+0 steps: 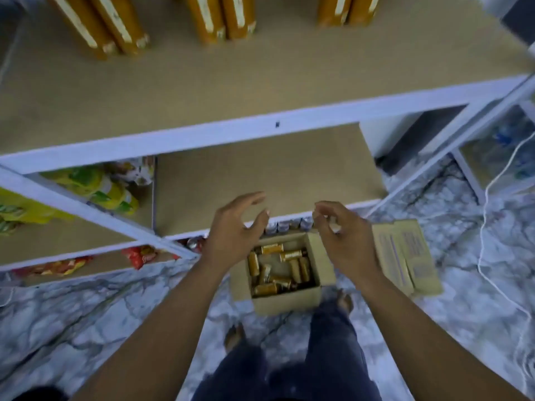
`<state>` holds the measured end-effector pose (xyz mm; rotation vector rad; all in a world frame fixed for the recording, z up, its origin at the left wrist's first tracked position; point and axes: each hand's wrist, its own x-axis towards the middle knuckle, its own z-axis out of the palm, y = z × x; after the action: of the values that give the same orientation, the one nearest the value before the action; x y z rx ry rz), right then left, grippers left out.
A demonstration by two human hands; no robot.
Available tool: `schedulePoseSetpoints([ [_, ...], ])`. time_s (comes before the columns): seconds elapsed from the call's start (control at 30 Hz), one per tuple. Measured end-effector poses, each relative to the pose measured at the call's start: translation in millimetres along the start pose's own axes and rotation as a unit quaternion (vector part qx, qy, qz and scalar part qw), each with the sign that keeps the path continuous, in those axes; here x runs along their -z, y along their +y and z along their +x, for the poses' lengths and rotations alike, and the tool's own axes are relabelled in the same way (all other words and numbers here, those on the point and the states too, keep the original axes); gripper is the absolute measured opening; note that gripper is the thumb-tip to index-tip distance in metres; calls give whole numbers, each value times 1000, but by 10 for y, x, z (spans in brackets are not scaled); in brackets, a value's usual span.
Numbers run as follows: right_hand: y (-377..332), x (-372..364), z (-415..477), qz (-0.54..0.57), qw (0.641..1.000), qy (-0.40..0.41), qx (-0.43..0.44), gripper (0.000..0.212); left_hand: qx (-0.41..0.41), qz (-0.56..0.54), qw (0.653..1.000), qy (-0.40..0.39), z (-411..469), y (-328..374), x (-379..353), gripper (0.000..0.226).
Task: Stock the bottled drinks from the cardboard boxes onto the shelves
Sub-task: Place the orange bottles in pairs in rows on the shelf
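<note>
Box [286, 301] of bottles [270, 289] on floor by shelf [202, 134].
Left hand [236, 230] spread, right hand [346, 235] loosely curled, both empty over it; flat cardboard [405, 256], cable [485, 256] at right.

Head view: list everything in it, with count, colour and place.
White metal shelf rack: one, brown boards, ahead.
Tall orange white-labelled bottles: six, top shelf.
Yellow-green packs: several, left middle shelf.
Red packets: few, lower left shelf.
Open brown cardboard box: one, floor below hands.
Small gold bottles: many, loose inside box.
Second brown cardboard box: one, floor, right.
White cable: one, floor, far right.
Left hand: empty, fingers spread, above box.
Right hand: empty, loosely curled, above box.
</note>
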<state>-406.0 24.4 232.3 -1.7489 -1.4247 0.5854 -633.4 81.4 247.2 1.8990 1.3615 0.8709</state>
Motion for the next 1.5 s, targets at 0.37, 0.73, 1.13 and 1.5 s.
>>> schedulePoseSetpoints([
  [0.37, 1432, -888, -816, -39, 966, -171, -190, 20, 281, -66, 952, -101, -1098, -1691, -968, 22],
  [0.73, 4237, -2652, -1102, -68, 948, -221, -221, 20, 353, -34, 920, -166, -1723, -4144, -3257, 29],
  [1.13, 5813, -4074, -518, -45, 961, -209, -177, 48, 310, 44, 938, -151, -1160, -5840, -4338, 54],
  [1.5, 6262, -4230, -555, -53, 954, -211, -205, 67, 320, 65, 932, -156, -1241, -6128, -4618, 79],
])
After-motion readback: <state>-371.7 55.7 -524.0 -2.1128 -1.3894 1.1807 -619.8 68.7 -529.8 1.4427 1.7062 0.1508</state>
